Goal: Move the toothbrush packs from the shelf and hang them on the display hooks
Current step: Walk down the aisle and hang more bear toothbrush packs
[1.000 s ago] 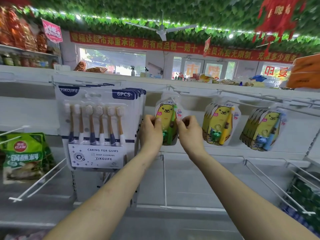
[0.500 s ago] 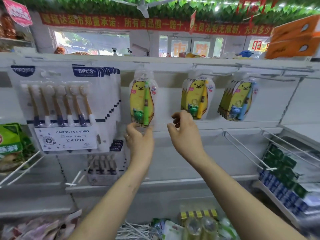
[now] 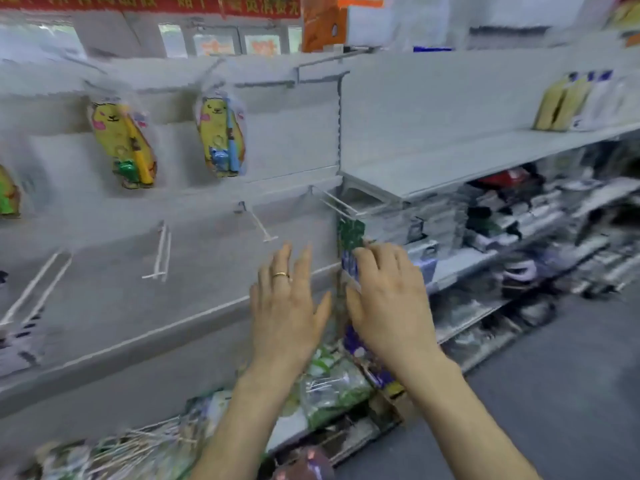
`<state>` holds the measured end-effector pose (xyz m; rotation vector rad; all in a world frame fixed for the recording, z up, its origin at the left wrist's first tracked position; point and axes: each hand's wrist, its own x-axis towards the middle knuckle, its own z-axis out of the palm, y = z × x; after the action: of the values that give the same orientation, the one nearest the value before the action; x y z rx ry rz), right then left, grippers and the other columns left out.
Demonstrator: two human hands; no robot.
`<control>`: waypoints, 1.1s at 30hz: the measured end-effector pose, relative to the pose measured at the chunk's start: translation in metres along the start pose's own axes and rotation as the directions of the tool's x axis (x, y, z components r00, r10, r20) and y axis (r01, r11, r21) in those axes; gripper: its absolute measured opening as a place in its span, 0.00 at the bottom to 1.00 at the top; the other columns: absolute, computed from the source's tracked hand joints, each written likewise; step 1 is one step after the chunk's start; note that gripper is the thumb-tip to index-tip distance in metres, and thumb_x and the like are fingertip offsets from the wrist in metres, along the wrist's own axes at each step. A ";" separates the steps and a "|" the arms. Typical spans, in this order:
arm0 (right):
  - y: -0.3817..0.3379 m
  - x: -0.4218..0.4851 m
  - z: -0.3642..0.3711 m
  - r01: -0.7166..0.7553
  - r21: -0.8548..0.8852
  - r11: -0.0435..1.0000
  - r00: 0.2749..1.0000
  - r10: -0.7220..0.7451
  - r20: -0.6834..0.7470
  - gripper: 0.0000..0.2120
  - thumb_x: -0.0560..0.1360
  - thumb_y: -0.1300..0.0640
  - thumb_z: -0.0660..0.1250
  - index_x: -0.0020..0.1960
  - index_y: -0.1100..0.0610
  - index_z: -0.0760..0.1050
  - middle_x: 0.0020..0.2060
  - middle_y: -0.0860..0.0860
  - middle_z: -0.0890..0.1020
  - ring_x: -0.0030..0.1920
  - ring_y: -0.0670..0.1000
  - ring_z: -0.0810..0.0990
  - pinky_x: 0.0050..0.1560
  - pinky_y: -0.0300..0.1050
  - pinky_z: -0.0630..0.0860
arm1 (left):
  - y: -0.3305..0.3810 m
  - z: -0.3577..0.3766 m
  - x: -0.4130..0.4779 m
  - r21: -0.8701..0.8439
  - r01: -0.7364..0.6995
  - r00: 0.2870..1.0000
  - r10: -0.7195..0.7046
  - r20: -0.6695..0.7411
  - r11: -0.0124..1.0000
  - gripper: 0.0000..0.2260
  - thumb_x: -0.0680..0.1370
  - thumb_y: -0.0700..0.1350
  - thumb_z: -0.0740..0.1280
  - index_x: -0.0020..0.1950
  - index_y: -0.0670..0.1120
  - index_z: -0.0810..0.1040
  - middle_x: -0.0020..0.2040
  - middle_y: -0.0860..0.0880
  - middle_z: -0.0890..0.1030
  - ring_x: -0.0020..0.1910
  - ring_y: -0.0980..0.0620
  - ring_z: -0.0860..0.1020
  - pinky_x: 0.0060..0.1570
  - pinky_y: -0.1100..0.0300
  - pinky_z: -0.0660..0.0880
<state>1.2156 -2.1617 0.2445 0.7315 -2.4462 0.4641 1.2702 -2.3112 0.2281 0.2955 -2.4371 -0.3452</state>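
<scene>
Two yellow bear toothbrush packs hang on the white back panel: one with a yellow brush point(image 3: 123, 145) and one with a blue brush point(image 3: 221, 136). A third point(image 3: 7, 194) shows at the left edge. My left hand point(image 3: 285, 306) hovers with straight spread fingers and holds nothing. My right hand point(image 3: 388, 303) reaches toward a row of green and blue packs point(image 3: 349, 244) standing on the shelf, its fingertips at their front; whether it grips them is blurred. Bare display hooks point(image 3: 161, 251) stick out to the left of my hands.
A white shelf point(image 3: 433, 168) juts out at the right, with packs point(image 3: 568, 102) on it and stacked goods point(image 3: 512, 216) below. Loose packets and hooks point(image 3: 322, 386) lie on the bottom shelf under my hands. Grey floor point(image 3: 554, 393) lies at the right.
The view has swung right and down. Both hands left the green bear pack hanging on its hook and moved down to the right toward the lower shelf's packs.
</scene>
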 end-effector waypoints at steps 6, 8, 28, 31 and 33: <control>0.168 -0.086 -0.045 -0.243 -0.159 0.957 0.967 0.251 0.030 0.27 0.75 0.47 0.71 0.71 0.55 0.72 0.68 0.55 0.75 0.74 0.61 0.69 0.70 0.60 0.71 | 0.153 0.083 -0.017 0.004 -0.286 0.943 0.281 0.175 0.958 0.33 0.75 0.56 0.74 0.77 0.47 0.72 0.76 0.43 0.71 0.75 0.40 0.69 0.67 0.41 0.71; 0.214 -0.108 -0.057 -0.315 -0.201 0.928 0.946 0.324 0.014 0.27 0.75 0.46 0.70 0.71 0.55 0.73 0.68 0.55 0.75 0.76 0.62 0.67 0.72 0.61 0.69 | 0.196 0.109 -0.019 -0.009 -0.363 0.908 0.356 0.221 0.932 0.33 0.75 0.58 0.74 0.76 0.48 0.73 0.75 0.44 0.72 0.75 0.40 0.69 0.66 0.40 0.72; 0.661 -0.132 -0.097 -0.788 -0.481 0.385 0.498 0.857 -0.131 0.34 0.71 0.50 0.77 0.74 0.54 0.70 0.71 0.55 0.72 0.76 0.61 0.67 0.71 0.62 0.68 | 0.615 0.449 0.086 -0.403 -0.684 0.504 0.793 0.342 0.608 0.39 0.69 0.61 0.78 0.76 0.48 0.73 0.76 0.43 0.73 0.71 0.37 0.72 0.61 0.40 0.73; 0.724 -0.132 -0.114 -0.845 -0.450 0.290 0.419 0.882 -0.218 0.34 0.70 0.52 0.78 0.73 0.55 0.71 0.70 0.56 0.73 0.73 0.60 0.70 0.68 0.62 0.71 | 0.689 0.485 0.104 -0.483 -0.694 0.428 0.846 0.319 0.534 0.38 0.70 0.61 0.78 0.77 0.49 0.73 0.76 0.44 0.73 0.73 0.38 0.71 0.62 0.40 0.73; 0.766 -0.141 -0.123 -0.871 -0.435 0.228 0.362 0.896 -0.256 0.33 0.71 0.51 0.77 0.73 0.54 0.70 0.69 0.54 0.73 0.72 0.59 0.70 0.68 0.61 0.72 | 0.737 0.510 0.109 -0.532 -0.698 0.384 0.878 0.287 0.479 0.38 0.71 0.60 0.78 0.77 0.49 0.72 0.77 0.44 0.72 0.73 0.38 0.71 0.62 0.40 0.73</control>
<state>0.9152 -1.4417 0.1330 -1.0426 -2.6105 0.1268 0.7722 -1.5636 0.1410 -1.3249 -2.6107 -0.3972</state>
